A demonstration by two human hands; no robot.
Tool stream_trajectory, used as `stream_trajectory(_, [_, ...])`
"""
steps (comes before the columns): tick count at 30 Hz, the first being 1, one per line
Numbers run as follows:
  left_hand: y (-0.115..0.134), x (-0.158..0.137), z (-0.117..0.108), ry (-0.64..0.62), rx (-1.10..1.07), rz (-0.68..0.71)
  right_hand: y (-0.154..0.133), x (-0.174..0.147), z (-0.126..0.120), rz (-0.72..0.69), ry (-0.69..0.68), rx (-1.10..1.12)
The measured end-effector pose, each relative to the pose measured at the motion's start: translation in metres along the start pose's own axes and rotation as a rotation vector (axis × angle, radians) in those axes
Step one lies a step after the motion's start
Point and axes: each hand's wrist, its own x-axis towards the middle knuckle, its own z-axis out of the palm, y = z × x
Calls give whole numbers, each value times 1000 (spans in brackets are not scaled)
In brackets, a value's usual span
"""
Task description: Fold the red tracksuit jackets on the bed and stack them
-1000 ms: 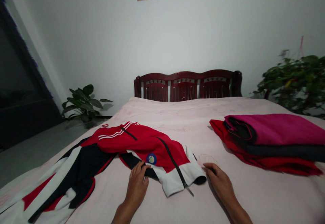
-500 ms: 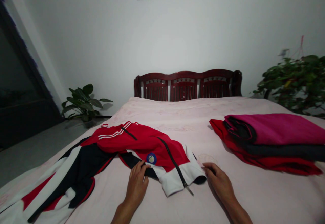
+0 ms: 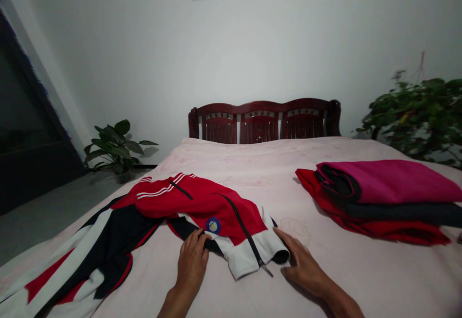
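A red, white and black track jacket (image 3: 231,217) lies crumpled on the bed, with a round blue badge and a dark front zipper. The zipper's pull hangs at the white end nearest me. My left hand (image 3: 193,262) has its bent fingers closed on the jacket's near edge, just below the badge. Beside the white end, my right hand (image 3: 305,267) is open, thumb and fingers apart around the dark opening there. Its fingertips reach the jacket's right edge; firm contact is hard to make out.
Folded clothes (image 3: 390,183) in magenta, black and red are stacked on the right of the pink bedsheet (image 3: 245,164). A dark wooden headboard (image 3: 263,120) stands at the far end. Potted plants flank the bed, one left (image 3: 117,149), one right (image 3: 415,116).
My right hand has moved in toward the white end of the jacket, and its thumb and fingers have spread apart. My left hand stays at the jacket's edge. The view has shifted slightly.
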Motion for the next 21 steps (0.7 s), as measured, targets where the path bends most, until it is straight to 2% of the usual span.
stream_trajectory(2, [5,2,-5,6,49,-32,-4,0,2,-21,-2,-81])
stream_trajectory(4, [11,6,-12,9,63,-52,-11,4,5,-27,69,-141])
stream_trajectory(7, [19,19,-25,27,-44,-114,-23,16,10,-30,122,-164])
stream_trajectory(10, [30,46,-37,97,-272,-237,-31,31,7,64,137,-40])
stream_trajectory(12, [40,75,-44,139,-382,-256,-36,44,-3,183,204,193])
stream_trajectory(14, [56,111,-49,159,-465,-222,-45,59,-23,274,285,504])
stream_trajectory(16, [80,152,-53,161,-587,-165,-59,76,-55,294,355,797])
stream_trajectory(19, [132,213,-66,173,-802,-80,-92,101,-124,207,515,1118])
stream_trajectory(21, [172,247,-82,151,-957,-14,-122,111,-174,43,638,1270])
